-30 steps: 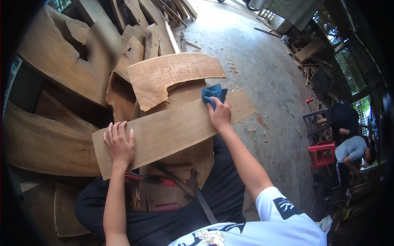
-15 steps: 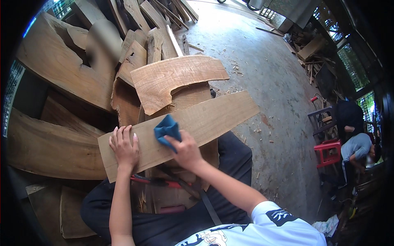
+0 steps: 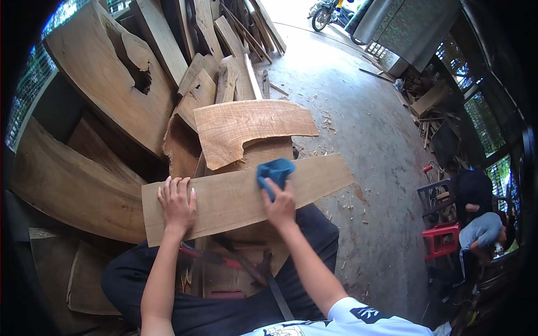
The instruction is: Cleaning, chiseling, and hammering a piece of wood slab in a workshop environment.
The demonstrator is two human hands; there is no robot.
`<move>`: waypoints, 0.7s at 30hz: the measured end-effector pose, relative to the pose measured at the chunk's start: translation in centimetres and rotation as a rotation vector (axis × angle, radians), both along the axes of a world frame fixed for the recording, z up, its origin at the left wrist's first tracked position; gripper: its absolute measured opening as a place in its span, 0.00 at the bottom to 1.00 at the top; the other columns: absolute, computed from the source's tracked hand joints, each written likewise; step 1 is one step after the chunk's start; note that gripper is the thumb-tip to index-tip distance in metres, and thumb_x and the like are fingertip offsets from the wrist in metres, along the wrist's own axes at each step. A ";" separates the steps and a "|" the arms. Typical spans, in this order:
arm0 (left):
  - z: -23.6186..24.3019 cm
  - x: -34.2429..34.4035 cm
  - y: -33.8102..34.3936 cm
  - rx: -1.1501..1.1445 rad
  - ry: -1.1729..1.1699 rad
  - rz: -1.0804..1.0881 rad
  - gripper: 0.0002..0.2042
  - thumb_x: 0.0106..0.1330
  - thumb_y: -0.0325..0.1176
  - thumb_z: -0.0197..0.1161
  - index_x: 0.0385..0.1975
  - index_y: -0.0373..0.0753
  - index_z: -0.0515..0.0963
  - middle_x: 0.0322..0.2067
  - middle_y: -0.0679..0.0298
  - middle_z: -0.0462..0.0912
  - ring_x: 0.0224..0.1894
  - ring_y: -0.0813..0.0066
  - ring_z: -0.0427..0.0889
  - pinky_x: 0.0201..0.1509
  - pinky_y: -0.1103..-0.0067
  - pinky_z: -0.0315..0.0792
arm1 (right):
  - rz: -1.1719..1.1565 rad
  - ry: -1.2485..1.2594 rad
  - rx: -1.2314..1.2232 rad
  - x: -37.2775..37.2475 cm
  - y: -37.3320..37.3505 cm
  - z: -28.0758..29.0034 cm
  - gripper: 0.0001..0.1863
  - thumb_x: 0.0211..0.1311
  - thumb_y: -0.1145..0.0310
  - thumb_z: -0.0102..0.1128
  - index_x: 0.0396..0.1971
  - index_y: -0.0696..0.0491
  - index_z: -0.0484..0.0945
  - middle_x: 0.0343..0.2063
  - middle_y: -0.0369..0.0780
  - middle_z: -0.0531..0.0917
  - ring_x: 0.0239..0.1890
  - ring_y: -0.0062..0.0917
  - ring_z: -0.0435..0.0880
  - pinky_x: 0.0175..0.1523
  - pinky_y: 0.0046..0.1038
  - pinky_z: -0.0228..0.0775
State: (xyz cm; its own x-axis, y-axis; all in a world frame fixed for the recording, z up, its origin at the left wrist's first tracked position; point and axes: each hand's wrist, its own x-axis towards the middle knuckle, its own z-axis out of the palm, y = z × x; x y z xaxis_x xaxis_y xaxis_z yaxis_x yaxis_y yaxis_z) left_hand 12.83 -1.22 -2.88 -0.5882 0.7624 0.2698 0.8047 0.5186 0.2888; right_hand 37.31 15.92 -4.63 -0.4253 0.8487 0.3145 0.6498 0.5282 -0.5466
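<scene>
A long, flat wooden board (image 3: 230, 199) lies across my lap, its right end slanting upward. My left hand (image 3: 178, 210) rests on the board's left end, fingers stretched out over its face. Nearer the board's right half, my right hand (image 3: 279, 206) pinches a crumpled blue cloth (image 3: 274, 169) and presses it on the surface. Beyond the board sits a curved, cut-out wooden piece (image 3: 255, 126) on other wood. Under the board, between my legs, a tool with red and black parts (image 3: 224, 259) is partly hidden.
Large wooden slabs (image 3: 109, 73) lean on the left, with more planks (image 3: 210, 28) behind them. Wood shavings dot the concrete floor (image 3: 370, 151). At right, a person (image 3: 482, 232) bends near a red plastic stool (image 3: 440, 241). A motorcycle (image 3: 325, 15) stands at the far end.
My right hand has slid the blue cloth to the right along the board. My left hand stays on the left end. The whole view has shifted slightly.
</scene>
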 end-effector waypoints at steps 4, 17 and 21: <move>-0.6 0.0 0.7 0.017 0.000 -0.030 0.21 0.72 0.42 0.59 0.63 0.46 0.74 0.64 0.58 0.74 0.75 0.54 0.62 0.79 0.50 0.49 | 0.367 0.029 0.026 -5.5 -7.5 2.5 0.20 0.64 0.63 0.70 0.56 0.44 0.86 0.45 0.50 0.78 0.49 0.49 0.79 0.56 0.45 0.74; -0.3 0.2 1.1 0.060 -0.025 -0.029 0.21 0.71 0.42 0.60 0.62 0.45 0.76 0.62 0.58 0.75 0.74 0.55 0.63 0.79 0.50 0.48 | -0.594 0.001 0.097 16.3 19.6 -1.2 0.20 0.64 0.59 0.70 0.55 0.47 0.88 0.44 0.55 0.85 0.46 0.51 0.85 0.56 0.45 0.77; -0.1 0.0 0.7 0.021 -0.010 -0.013 0.22 0.71 0.42 0.60 0.62 0.45 0.75 0.63 0.58 0.74 0.74 0.54 0.63 0.79 0.50 0.48 | -0.540 -0.003 0.074 7.4 13.5 -2.5 0.22 0.63 0.59 0.71 0.56 0.46 0.87 0.47 0.57 0.84 0.50 0.52 0.83 0.60 0.46 0.75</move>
